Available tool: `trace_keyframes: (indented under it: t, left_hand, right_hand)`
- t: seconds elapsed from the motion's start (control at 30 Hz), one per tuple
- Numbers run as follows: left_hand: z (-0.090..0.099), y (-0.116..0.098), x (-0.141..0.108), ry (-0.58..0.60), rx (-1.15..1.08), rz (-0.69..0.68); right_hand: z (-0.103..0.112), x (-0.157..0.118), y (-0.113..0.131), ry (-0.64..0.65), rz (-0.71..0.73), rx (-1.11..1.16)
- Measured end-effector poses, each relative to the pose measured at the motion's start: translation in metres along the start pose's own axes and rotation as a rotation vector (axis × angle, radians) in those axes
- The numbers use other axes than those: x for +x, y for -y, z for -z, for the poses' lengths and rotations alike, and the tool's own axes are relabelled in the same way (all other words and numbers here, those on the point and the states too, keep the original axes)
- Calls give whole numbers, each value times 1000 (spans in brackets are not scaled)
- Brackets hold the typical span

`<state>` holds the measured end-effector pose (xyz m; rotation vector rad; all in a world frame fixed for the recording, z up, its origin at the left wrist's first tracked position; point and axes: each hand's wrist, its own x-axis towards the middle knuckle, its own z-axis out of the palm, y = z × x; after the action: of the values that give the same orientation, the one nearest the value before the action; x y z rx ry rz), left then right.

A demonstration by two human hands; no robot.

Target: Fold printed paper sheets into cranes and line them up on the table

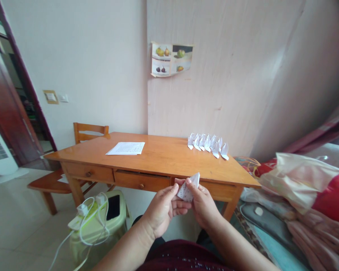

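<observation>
Between my two hands is a small folded paper (187, 191), white with printed marks and a pointed top corner. My left hand (167, 203) grips its left side, thumb near the edge and fingers curled beneath. On its right side my right hand (202, 199) pinches it, thumb pressed on the face. Both hands are in front of the table's near edge, above my lap. Several folded paper pieces (207, 143) stand upright in a cluster at the right back of the wooden table (158, 158). A stack of printed sheets (125, 148) lies flat on the table's left part.
A pale green stool (118, 222) at lower left bears a black phone (113, 207), a power strip and white cables (94, 226). A wooden chair (90, 128) and a bench (46, 184) stand left of the table. Bags (302, 180) and cloth lie on the right.
</observation>
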<state>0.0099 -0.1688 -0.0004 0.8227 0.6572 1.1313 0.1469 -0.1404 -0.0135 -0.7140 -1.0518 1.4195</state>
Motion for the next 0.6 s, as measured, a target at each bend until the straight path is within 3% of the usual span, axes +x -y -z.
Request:
trace_keyframes:
  t: [0.17, 0.33, 0.6]
  left_hand:
    - [-1, 4, -1, 4, -19, 11]
    - [-4, 5, 1, -95, 19, -62]
    - [-2, 10, 6, -120, 103, -109]
  right_hand:
    - [1, 3, 2, -73, 29, -4]
    - [-4, 0, 2, -62, 51, 28]
    - [-5, 0, -2, -45, 37, 42]
